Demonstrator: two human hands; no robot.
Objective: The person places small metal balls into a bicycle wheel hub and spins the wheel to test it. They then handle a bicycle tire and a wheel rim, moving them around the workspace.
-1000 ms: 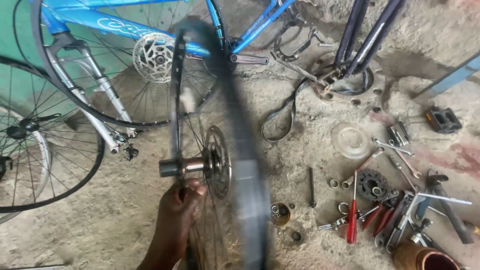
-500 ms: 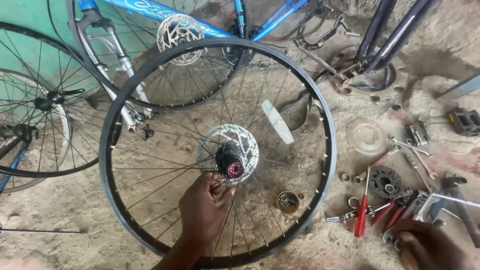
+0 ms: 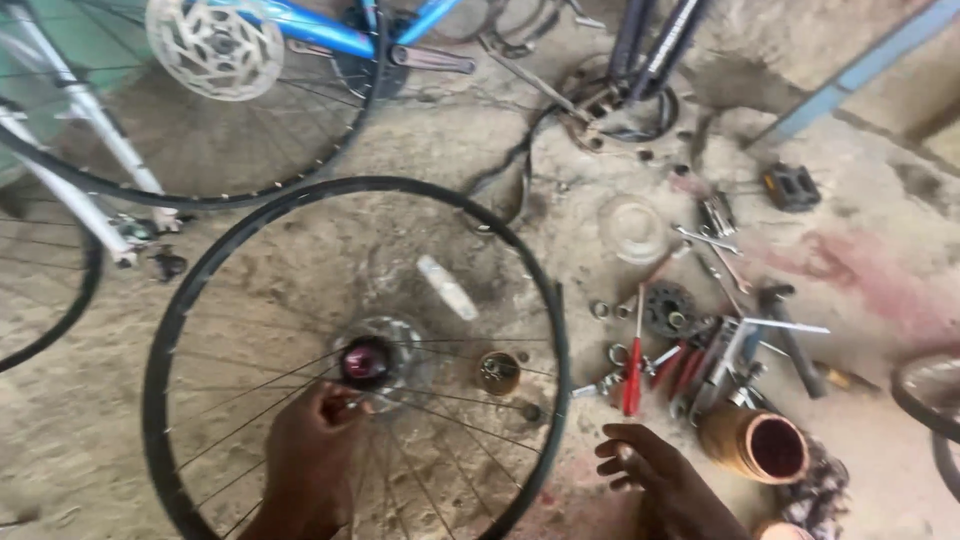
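Note:
A loose bicycle wheel [image 3: 200, 290] with a black rim and thin spokes lies almost flat over the dirt floor. Its hub [image 3: 367, 360] with a disc rotor sits at the centre. My left hand [image 3: 312, 450] pinches the hub from below. My right hand [image 3: 665, 480] hovers just outside the rim at the lower right, fingers loosely curled, holding nothing. A red-handled screwdriver [image 3: 633, 368] lies on the ground a little above that hand.
A blue bicycle [image 3: 300, 30] with a disc rotor [image 3: 213, 45] stands at the top left. Wrenches, a sprocket [image 3: 668, 308], a pedal [image 3: 790, 186], a small tin [image 3: 498, 372] and a brown clay pot [image 3: 752, 445] litter the floor on the right.
The wheel has tipped from upright and edge-on down to nearly flat. My left hand stayed on the hub, and my right hand has come into view at the lower right.

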